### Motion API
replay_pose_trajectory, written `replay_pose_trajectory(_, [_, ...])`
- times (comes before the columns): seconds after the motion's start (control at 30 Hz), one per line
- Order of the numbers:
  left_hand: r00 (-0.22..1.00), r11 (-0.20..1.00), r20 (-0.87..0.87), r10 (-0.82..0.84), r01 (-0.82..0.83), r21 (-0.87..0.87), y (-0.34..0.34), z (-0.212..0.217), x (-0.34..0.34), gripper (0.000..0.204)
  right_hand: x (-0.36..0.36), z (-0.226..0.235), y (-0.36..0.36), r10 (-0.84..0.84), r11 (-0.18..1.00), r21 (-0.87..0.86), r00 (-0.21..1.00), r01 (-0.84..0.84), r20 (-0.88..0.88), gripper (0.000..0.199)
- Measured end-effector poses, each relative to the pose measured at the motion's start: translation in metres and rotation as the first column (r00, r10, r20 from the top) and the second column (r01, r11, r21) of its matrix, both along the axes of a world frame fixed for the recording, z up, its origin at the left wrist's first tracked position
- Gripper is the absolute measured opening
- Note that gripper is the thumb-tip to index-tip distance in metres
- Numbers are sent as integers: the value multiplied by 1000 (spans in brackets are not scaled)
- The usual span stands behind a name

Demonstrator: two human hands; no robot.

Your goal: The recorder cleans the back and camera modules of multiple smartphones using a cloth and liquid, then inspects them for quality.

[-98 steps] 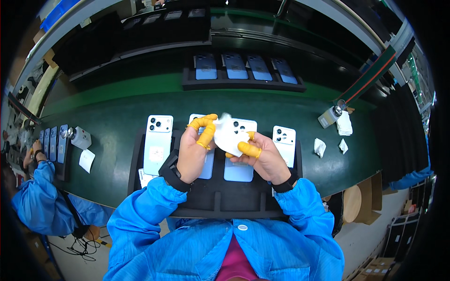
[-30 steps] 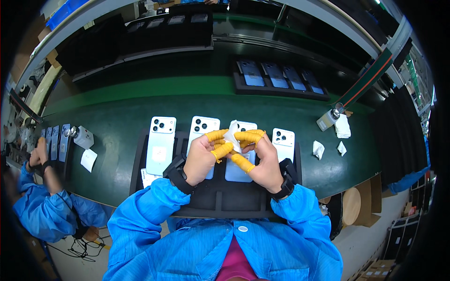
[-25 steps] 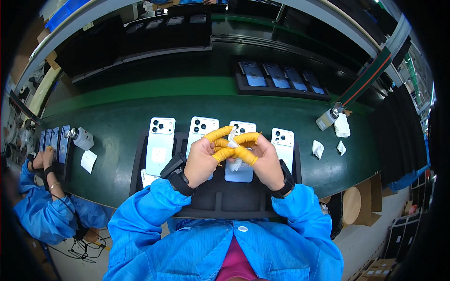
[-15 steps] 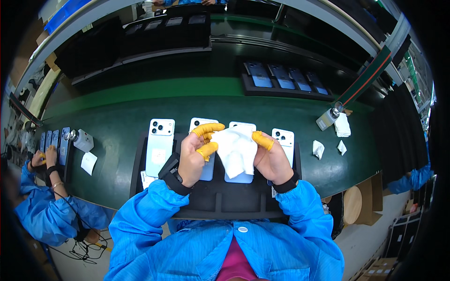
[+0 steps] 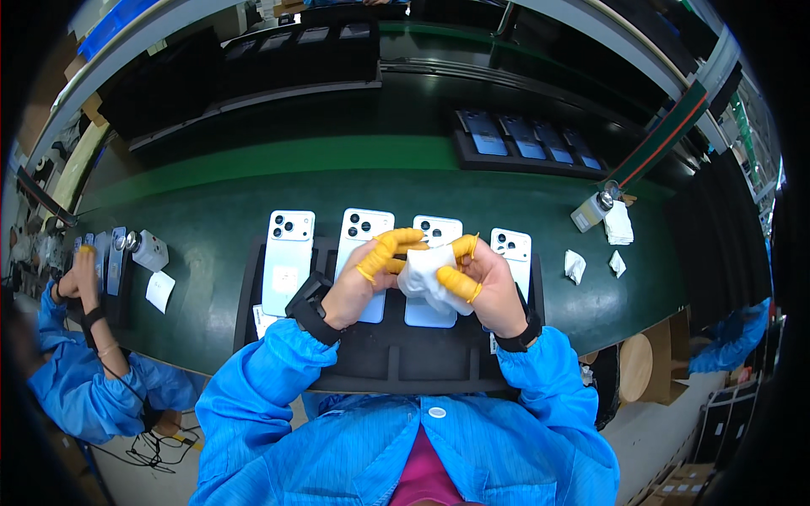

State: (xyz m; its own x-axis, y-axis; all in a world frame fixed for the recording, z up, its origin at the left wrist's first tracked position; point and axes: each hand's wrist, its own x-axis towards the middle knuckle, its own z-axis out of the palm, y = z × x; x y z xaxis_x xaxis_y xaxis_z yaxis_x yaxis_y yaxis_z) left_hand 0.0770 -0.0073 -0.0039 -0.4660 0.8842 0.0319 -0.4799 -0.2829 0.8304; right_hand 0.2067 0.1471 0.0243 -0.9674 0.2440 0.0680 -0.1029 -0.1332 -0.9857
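Note:
Between my two hands I hold a bunched white cloth (image 5: 426, 282) above the phones. My left hand (image 5: 359, 282), in yellow finger cots, pinches its left side. On its right side, the yellow-capped thumb and finger of my right hand (image 5: 489, 287) grip it. Beneath lie several light-blue phones, backs and camera lenses up, in a black foam tray (image 5: 363, 363): one far left (image 5: 287, 261), one partly behind my left hand (image 5: 367, 223), one under the cloth (image 5: 437, 229), and one partly behind my right hand (image 5: 511, 244).
Right of the tray lie two crumpled wipes (image 5: 575, 266), (image 5: 618, 264), a stack of white wipes (image 5: 618, 223) and a pump bottle (image 5: 591, 211). A second phone tray (image 5: 506, 156) sits farther back. At left are another bottle (image 5: 150, 253), a white sheet (image 5: 159, 291) and a co-worker (image 5: 93, 371).
The cloth, spread out before, is now bunched smaller between my fingers. My right hand's fingers have closed over it. The far phone tray has shifted right, and the co-worker's hand has moved.

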Motion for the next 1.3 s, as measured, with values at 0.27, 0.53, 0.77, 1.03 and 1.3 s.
replay_pose_trajectory(0.27, [958,984,-284,-39,-13,-178,-3,-5,-6,35,-5,-7,-6,-44,952,306,998,31,35,23])
replay_pose_trajectory(0.53, [966,985,-208,155,-167,-40,-4,5,-2,39,-7,-14,1,-24,922,387,994,-19,108,34])
replay_pose_trajectory(0.77, [962,989,-247,114,-132,-59,-2,5,4,43,-8,-11,3,-9,970,241,999,0,35,42])
replay_pose_trajectory(1.03, [916,978,-353,191,-207,-8,-2,-4,1,54,-10,-8,2,-72,963,266,989,35,131,33])
replay_pose_trajectory(1.3, [915,960,-403,38,-145,-238,-1,-5,1,45,-10,-11,0,-130,925,347,988,151,-84,38])
